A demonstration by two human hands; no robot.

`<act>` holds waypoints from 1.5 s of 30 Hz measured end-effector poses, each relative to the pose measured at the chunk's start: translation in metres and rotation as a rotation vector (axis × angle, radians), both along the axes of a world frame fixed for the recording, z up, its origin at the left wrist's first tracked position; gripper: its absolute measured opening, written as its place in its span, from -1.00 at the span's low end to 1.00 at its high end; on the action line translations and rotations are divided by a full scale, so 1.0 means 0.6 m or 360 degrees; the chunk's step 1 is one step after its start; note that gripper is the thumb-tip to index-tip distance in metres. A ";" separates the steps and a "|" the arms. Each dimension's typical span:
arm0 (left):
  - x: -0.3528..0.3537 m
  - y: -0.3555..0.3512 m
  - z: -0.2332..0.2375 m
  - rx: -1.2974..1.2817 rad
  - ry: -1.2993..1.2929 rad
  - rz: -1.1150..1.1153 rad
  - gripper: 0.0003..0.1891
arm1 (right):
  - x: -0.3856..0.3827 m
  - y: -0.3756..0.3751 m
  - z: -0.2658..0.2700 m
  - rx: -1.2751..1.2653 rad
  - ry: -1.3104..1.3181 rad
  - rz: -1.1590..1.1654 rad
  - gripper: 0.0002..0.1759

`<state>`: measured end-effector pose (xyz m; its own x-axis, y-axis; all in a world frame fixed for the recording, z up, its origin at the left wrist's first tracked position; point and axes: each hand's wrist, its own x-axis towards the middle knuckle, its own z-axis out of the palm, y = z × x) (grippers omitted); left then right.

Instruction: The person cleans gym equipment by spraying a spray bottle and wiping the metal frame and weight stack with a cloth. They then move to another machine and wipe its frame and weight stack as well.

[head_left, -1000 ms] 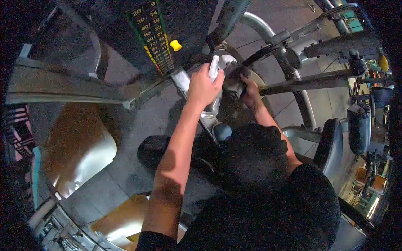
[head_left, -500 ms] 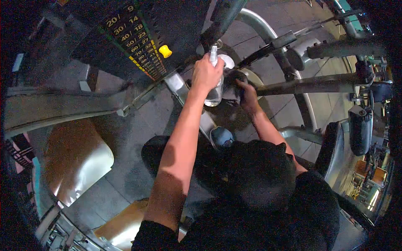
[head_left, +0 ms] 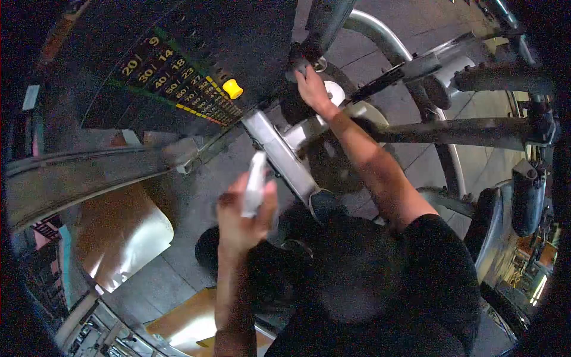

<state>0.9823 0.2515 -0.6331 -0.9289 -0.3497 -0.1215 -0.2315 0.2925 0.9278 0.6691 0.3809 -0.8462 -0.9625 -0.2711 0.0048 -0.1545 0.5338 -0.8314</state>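
A spray bottle with a white trigger head [head_left: 255, 181] is gripped in my left hand [head_left: 244, 211], which is smeared by motion low on the left of the machine. The bottle's body is hidden behind that hand. Farther forward, my right hand [head_left: 313, 89] presses a dark cloth [head_left: 295, 70] against the lower end of a dark upright post [head_left: 327, 30]. Its fingers are bent around the cloth, most of which is lost in shadow. Just right of this hand is a white round disc [head_left: 335, 92] by the machine's base.
A weight stack with a number chart [head_left: 172, 74] and a yellow knob [head_left: 232, 89] stands at upper left. A silver frame beam [head_left: 279, 152] crosses the middle. Padded bars [head_left: 464, 131] and curved tubes fill the right. Brown shiny panels [head_left: 122, 238] lie lower left.
My left hand has drawn back toward me and to the left with the spray bottle. My right hand has moved forward and left with the dark cloth, onto the post's lower end.
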 end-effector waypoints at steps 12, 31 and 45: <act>0.021 -0.016 0.023 0.0002 0.0330 0.0323 -0.78 | 0.100 0.063 0.093 -0.0355 0.0837 -0.0398 -0.53; 0.018 -0.021 -0.003 -0.0271 0.0339 0.0147 -0.79 | -0.188 0.006 -0.041 0.1814 0.0492 0.0847 -0.67; 0.009 -0.022 -0.015 0.0071 0.0159 0.0235 -0.80 | -0.178 -0.002 -0.002 0.1708 0.0597 0.0966 -0.69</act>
